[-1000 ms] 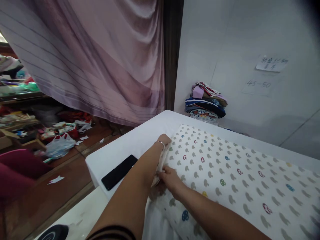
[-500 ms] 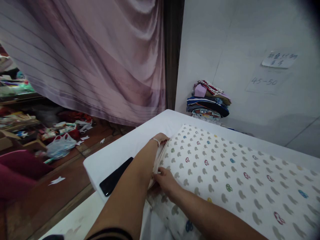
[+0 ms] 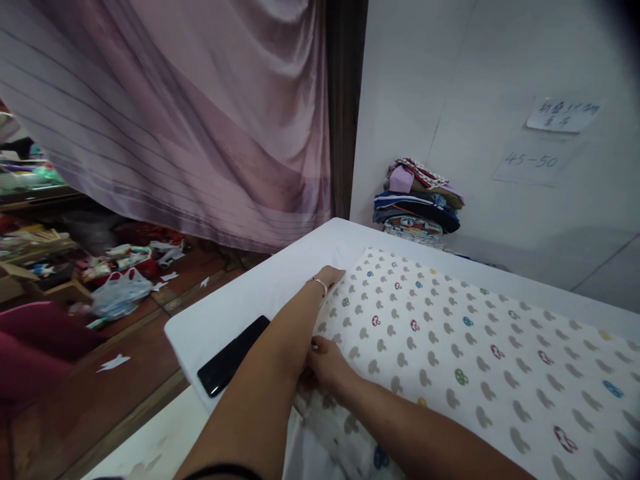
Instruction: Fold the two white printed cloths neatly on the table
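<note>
Honestly, from here the printed cloth lies on the white desk, with the left hand and right hand at its left edge; whether either grip is pinching, I can't tell. An uneven tug could crease it. The left forearm could nudge the phone beside it. Folded clothes sit past the far edge, out of the way.

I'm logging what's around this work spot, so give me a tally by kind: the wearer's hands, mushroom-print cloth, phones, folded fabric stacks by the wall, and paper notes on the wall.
Left hand and right hand: 2
Mushroom-print cloth: 1
Black phone: 1
Folded fabric stack: 1
Upper paper note and lower paper note: 2
Total: 7
</note>
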Demonstrator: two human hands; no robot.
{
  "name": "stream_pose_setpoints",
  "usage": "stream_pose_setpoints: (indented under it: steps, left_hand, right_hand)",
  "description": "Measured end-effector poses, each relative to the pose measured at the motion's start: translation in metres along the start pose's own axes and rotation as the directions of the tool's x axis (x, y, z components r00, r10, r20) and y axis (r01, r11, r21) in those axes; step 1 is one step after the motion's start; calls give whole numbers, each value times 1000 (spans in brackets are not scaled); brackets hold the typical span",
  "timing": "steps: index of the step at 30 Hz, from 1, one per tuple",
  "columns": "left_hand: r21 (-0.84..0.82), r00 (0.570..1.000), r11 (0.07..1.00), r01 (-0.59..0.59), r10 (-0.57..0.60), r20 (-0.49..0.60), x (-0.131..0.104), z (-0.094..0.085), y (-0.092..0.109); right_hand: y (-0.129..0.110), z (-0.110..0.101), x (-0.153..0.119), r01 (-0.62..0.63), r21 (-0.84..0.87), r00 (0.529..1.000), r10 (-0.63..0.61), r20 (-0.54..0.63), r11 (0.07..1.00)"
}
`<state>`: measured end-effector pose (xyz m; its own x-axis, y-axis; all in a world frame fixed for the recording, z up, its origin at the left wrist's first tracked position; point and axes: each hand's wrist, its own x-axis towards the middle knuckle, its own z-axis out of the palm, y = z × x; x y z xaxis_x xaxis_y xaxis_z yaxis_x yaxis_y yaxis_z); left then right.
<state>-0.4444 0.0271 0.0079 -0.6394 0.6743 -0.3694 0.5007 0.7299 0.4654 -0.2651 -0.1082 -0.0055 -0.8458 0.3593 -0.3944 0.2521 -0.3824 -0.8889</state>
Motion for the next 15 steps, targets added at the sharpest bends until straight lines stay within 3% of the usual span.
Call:
stream_pose_setpoints:
  steps: [6, 15]
  left_hand:
    - [18, 998, 998, 62, -61, -25, -2, 1, 4]
    - [10, 987, 999, -37, 38, -155, -2, 5, 13]
  right_hand:
    - [5, 0, 3, -7, 30, 999, 6, 42, 1000]
    - [0, 4, -2, 56, 89, 997, -61, 56, 994]
